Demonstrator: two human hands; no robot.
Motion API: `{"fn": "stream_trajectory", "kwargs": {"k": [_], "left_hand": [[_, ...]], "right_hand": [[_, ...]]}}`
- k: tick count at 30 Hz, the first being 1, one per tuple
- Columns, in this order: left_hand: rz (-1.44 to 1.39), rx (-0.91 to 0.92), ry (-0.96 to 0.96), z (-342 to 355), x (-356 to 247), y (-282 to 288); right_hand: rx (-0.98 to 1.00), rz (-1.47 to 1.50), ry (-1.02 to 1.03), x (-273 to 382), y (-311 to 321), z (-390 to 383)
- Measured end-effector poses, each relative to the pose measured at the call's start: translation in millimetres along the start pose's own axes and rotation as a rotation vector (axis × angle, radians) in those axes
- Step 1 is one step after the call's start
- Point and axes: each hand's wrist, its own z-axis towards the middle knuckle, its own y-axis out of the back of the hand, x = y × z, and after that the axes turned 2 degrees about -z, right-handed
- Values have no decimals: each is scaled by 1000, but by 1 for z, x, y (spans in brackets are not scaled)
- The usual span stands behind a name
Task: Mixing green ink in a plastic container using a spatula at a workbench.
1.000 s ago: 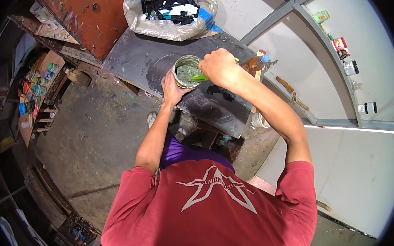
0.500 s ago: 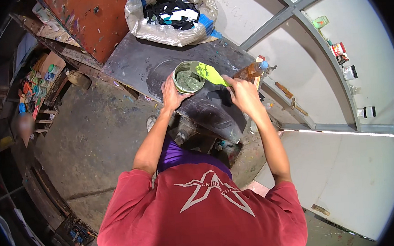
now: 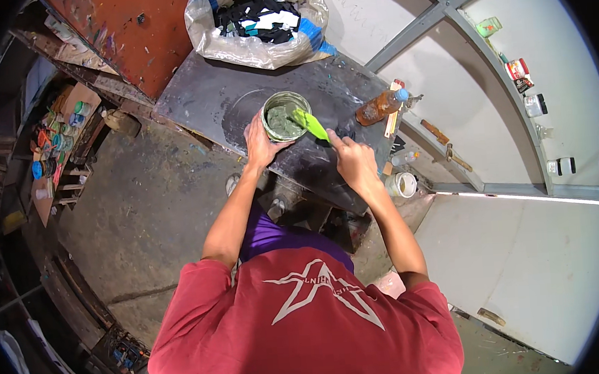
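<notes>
My left hand (image 3: 260, 145) is wrapped round the near left side of a round tub (image 3: 267, 128) that stands on the dark table. Inside the tub is thick grey-green paint (image 3: 279, 121), smeared up the inner wall. With my right hand (image 3: 353, 157) I grip the handle end of a bright green spatula (image 3: 316, 127). Its blade slants down to the left over the rim, and the tip is in the tub at the paint. The handle end is hidden in my fingers.
A bottle of brown liquid (image 3: 382, 107) with a blue cap stands right of the tub. Behind lies an open sack of dark scraps (image 3: 262, 50). A white bucket (image 3: 402, 185) is beyond the table's right edge (image 3: 356, 207). Small jars (image 3: 535, 105) line the wall ledge.
My right hand has moved left and down, and the spatula blade has tipped from lying flat above the rim into the tub. My left hand keeps its hold.
</notes>
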Motion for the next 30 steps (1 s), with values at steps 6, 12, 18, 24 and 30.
{"fn": "stream_trajectory", "kwargs": {"k": [6,12,18,24,30], "left_hand": [[-32,-2,-9,0,4,-4],[-15,13,1,1,0,-1],[-2,-5,-8,1,-4,1],[-87,14,1,6,-13,8],[-30,4,-12,6,-9,5]], "right_hand": [[-9,9,-8,-2,-6,-2],[81,28,5,-5,-7,0],[196,27,-40,-10,26,3],[31,-35,67,-8,22,1],[71,-66,144,-9,7,4]]}}
